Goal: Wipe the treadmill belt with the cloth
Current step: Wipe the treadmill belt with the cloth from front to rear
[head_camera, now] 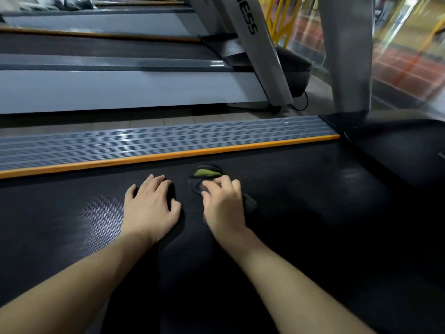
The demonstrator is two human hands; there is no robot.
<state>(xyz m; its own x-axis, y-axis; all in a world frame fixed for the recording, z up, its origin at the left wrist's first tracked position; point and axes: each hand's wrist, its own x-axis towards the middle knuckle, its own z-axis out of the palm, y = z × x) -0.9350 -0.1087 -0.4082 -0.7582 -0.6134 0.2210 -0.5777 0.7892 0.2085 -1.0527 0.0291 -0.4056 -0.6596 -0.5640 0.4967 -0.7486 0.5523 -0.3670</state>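
Pressing dark cloth (204, 179) on belt (301, 189), right hand (222, 206) hides most; left hand (150, 206) flat, fingertips blurred

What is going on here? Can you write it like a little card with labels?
place: a black treadmill belt in a gym
left hand: rests flat on the belt, holds nothing
right hand: presses on a dark cloth with a green patch
cloth spot: on the belt, near the orange edge strip
beside belt: grey ribbed side rail
farther off: another treadmill
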